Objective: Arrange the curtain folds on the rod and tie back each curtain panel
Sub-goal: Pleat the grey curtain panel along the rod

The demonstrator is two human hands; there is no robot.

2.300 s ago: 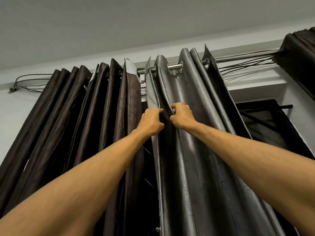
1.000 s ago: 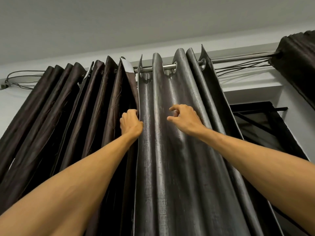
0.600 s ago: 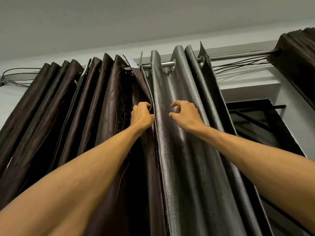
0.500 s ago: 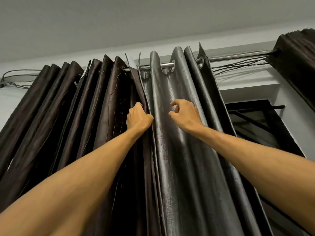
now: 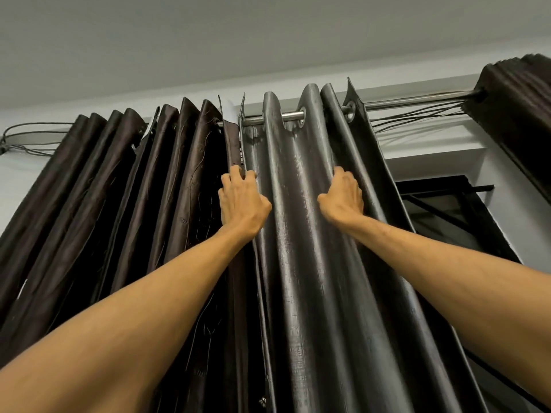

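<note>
A grey curtain panel (image 5: 301,222) with metal eyelets hangs in several folds on a silver rod (image 5: 414,100). Beside it on the left hangs a dark brown panel (image 5: 125,186), bunched in tight pleats. My left hand (image 5: 243,204) grips the grey panel's left edge, fingers curled over it where it meets the brown panel. My right hand (image 5: 343,196) is pressed into a fold further right on the grey panel, its fingers hooked behind the fabric. Both arms reach upward.
Another dark curtain bunch (image 5: 518,114) hangs at the far right of the rod. Thin cords (image 5: 414,117) run along under the rod. A dark window frame (image 5: 447,213) shows behind the grey panel. The ceiling is close above.
My right hand has moved right, from the middle fold to a fold nearer the panel's right side. My left hand has shifted onto the grey panel's left edge and the folds have spread.
</note>
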